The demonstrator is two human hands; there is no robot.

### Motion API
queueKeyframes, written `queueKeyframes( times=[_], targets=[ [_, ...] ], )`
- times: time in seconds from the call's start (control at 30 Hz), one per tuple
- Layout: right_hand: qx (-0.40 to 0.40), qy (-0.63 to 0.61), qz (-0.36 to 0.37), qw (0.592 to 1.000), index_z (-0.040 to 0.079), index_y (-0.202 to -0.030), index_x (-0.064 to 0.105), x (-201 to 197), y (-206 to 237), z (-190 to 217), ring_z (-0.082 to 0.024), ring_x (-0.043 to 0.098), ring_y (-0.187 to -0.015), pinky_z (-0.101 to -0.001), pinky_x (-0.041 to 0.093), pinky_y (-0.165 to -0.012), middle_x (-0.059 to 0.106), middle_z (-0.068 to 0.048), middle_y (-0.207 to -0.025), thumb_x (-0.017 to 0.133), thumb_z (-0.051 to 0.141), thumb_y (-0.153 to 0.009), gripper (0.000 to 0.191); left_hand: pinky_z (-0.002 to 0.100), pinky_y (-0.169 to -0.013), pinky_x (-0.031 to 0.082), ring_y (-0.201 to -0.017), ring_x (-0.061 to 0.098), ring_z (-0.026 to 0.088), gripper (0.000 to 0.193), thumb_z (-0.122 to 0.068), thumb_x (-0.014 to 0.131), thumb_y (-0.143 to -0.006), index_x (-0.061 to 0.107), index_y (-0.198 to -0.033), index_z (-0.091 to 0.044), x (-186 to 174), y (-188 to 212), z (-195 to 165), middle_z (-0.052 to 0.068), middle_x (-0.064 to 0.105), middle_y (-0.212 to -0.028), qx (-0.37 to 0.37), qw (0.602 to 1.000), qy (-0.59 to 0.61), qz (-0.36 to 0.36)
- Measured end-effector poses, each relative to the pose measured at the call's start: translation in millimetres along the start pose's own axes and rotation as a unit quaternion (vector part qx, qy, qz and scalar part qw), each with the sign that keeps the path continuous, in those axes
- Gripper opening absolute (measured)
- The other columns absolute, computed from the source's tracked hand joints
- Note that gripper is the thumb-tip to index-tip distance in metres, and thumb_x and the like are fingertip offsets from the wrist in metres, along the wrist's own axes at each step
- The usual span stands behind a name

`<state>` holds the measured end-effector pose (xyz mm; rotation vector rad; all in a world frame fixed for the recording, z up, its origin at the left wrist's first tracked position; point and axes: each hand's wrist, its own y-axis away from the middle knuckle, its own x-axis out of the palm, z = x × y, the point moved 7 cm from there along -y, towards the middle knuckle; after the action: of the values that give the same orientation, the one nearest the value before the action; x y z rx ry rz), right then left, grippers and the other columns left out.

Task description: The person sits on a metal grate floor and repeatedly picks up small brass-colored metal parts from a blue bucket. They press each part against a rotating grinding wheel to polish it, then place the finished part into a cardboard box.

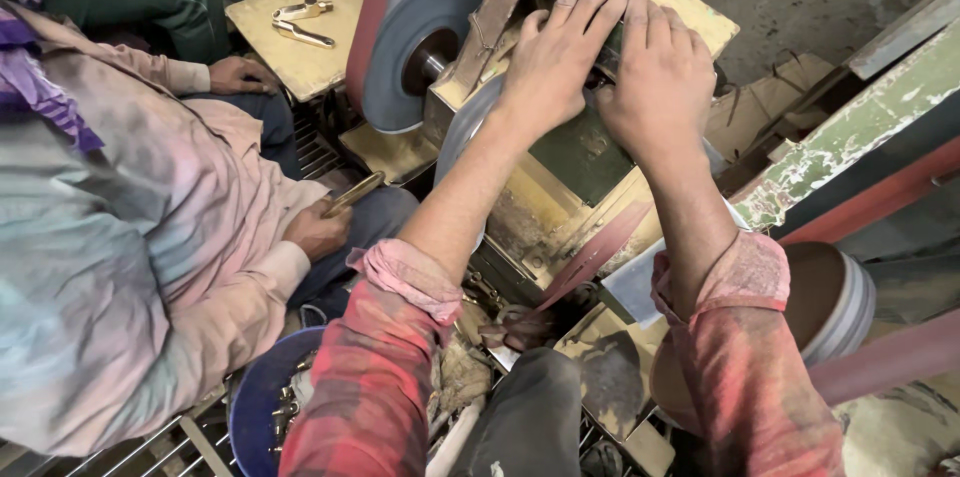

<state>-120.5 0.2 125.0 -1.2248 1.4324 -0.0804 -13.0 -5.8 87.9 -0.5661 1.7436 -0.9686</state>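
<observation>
Head view: a small dark workpiece point(607, 55), mostly hidden, is pressed near the grey grinding wheel point(415, 42) by left hand point(553, 52) and right hand point(655, 77), fingers closed over it. It is judged rigid, dusty, possibly slippery; both ends should be gripped.

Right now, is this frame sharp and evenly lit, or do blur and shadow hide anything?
Head view: soft, even light, no glare; the left hand and right hand are sharp, though whatever they press stays hidden beneath them; the co-worker's sleeve at the frame's edge is smeared; the gap under the green machine block sits in shadow.
</observation>
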Motion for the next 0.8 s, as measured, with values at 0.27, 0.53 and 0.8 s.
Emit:
queueKeyframes(
  times=[0.27, 0.53, 0.8],
  targets=[
    [0.002, -0.009, 0.005, 1.000, -0.003, -0.152, 0.045, 1.0, 0.0, -0.2, -0.035, 0.054, -0.133, -0.0460, 0.041, -0.109, 0.059, -0.021, -0.141, 0.083, 0.022, -0.073, 0.091, 0.052, -0.103, 0.044, -0.150, 0.031, 0.026, 0.089, 0.002, 0.075, -0.069, 0.041, -0.149, -0.014, -0.3, 1.4, 0.0, 0.003, 0.041, -0.152, 0.008, 1.000, -0.001, -0.013],
    [-0.003, -0.007, -0.004, 1.000, -0.003, -0.152, 0.045, 0.7, -0.1, 0.6, -0.034, 0.055, -0.133, -0.0456, 0.042, -0.109, 0.060, -0.020, -0.140, 0.084, 0.022, -0.075, 0.090, 0.047, -0.096, 0.045, -0.150, 0.031, 0.025, 0.092, 0.005, 0.075, -0.066, 0.041, -0.149, -0.015, 2.6, 0.6, 1.9, 0.003, 0.041, -0.153, 0.002, 1.000, -0.001, 0.011],
    [-0.001, -0.002, 0.002, 1.000, -0.003, -0.152, 0.045, 0.6, 0.4, 1.7, -0.034, 0.055, -0.132, -0.0457, 0.042, -0.109, 0.060, -0.019, -0.139, 0.084, 0.022, -0.072, 0.092, 0.047, -0.095, 0.047, -0.152, 0.031, 0.025, 0.091, 0.005, 0.076, -0.068, 0.041, -0.150, -0.015, 4.0, 1.9, 3.0, 0.003, 0.041, -0.154, 0.001, 1.000, 0.020, 0.015]
  ],
)
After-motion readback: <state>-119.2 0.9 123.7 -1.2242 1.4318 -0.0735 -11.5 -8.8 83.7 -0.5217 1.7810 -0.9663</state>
